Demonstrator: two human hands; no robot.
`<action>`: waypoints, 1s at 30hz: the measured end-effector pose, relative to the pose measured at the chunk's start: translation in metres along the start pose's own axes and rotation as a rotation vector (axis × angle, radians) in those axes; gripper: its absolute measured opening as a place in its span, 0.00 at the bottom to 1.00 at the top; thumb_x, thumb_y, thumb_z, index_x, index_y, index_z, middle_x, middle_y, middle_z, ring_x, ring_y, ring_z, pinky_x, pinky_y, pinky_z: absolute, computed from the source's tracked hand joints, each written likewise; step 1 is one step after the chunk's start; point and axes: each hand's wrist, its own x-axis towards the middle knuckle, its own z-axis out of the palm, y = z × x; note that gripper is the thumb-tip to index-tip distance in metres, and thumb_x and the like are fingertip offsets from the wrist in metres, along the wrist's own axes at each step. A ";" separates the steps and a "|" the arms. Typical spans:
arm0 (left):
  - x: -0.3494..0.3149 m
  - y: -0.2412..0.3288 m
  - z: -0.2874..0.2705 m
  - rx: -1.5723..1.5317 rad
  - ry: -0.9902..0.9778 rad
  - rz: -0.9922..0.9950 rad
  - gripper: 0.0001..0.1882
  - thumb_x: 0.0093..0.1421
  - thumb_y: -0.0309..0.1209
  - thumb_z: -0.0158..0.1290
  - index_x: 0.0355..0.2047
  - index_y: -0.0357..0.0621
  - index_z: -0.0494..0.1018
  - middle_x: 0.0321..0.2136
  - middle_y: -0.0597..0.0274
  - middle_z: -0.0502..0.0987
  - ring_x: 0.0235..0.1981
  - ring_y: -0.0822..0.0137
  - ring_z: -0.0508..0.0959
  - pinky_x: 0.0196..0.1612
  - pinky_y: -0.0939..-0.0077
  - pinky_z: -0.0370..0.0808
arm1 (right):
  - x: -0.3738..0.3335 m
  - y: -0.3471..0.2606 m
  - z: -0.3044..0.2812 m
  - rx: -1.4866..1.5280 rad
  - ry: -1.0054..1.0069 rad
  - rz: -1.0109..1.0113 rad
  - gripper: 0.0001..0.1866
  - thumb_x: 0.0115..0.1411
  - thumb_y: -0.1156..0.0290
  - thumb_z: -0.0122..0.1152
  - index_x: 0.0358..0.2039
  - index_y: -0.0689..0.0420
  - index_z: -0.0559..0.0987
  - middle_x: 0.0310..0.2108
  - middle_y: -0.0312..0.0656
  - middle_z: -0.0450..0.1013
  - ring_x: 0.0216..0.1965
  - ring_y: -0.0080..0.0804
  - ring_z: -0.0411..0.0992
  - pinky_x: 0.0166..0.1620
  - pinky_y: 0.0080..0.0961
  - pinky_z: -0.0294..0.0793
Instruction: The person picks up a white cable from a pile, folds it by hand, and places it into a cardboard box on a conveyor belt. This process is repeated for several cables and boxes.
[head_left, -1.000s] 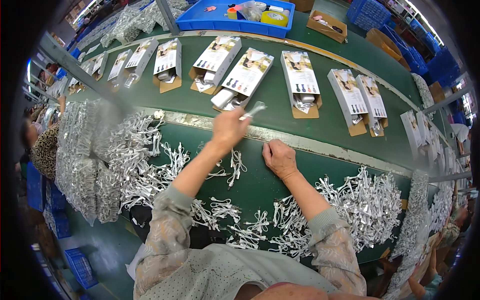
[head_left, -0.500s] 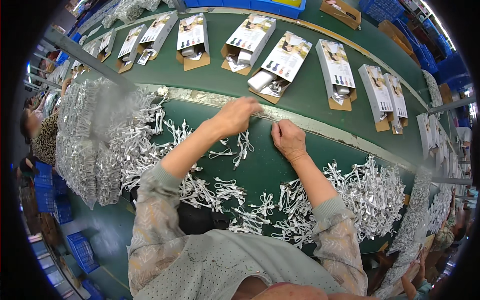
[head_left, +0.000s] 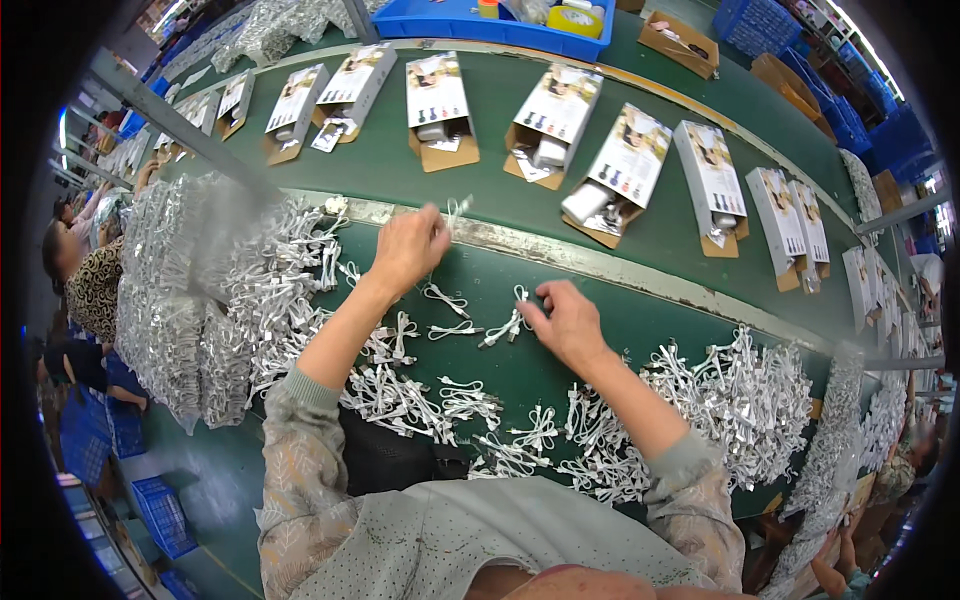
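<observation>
My left hand [head_left: 408, 248] is pinched at the near side of the rail, with a bundled white cable [head_left: 457, 210] at its fingertips, slightly blurred. My right hand [head_left: 572, 325] hovers over the green table with thumb and forefinger apart. Right beside its fingertips lies another bundled white cable [head_left: 517, 318]; whether they touch it I cannot tell. Two more cables, one a looped white cable [head_left: 446, 299], rest between my hands. Beyond the rail, open-ended printed white boxes stand in a row; the nearest box [head_left: 630, 160] shows a white item and other contents at its open flap.
Heaps of white cables [head_left: 740, 405] lie by my right forearm, with more at the left beside bagged cables [head_left: 165, 290]. A worn metal rail [head_left: 560, 250] divides the table from the green belt [head_left: 380, 170]. A blue tray [head_left: 430, 22] stands beyond. Other people sit at the left.
The boxes have shifted to the right along the belt. My left hand has moved left and now has a cable at its fingertips. My right hand has come nearer and its fingers have parted.
</observation>
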 end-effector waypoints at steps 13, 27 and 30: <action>0.116 0.006 0.082 -0.492 0.255 -0.088 0.14 0.50 0.29 0.56 0.36 0.35 0.74 0.31 0.48 0.79 0.36 0.51 0.78 0.41 0.62 0.74 | 0.000 -0.028 0.002 -0.105 -0.278 0.178 0.11 0.53 0.64 0.60 0.27 0.61 0.76 0.27 0.50 0.75 0.30 0.50 0.74 0.35 0.42 0.73; 0.117 0.061 0.117 -0.236 0.249 0.240 0.16 0.54 0.26 0.50 0.45 0.37 0.70 0.48 0.50 0.71 0.49 0.49 0.71 0.50 0.57 0.69 | 0.060 0.011 -0.033 -0.079 0.077 0.268 0.11 0.52 0.64 0.56 0.25 0.58 0.78 0.23 0.50 0.76 0.28 0.49 0.75 0.34 0.40 0.74; 0.092 0.053 0.105 -0.323 -0.011 0.290 0.14 0.53 0.28 0.52 0.40 0.38 0.72 0.41 0.52 0.73 0.47 0.51 0.72 0.49 0.60 0.70 | 0.095 0.054 -0.066 -0.192 0.203 0.327 0.11 0.50 0.64 0.56 0.24 0.59 0.79 0.24 0.51 0.76 0.29 0.49 0.76 0.36 0.41 0.74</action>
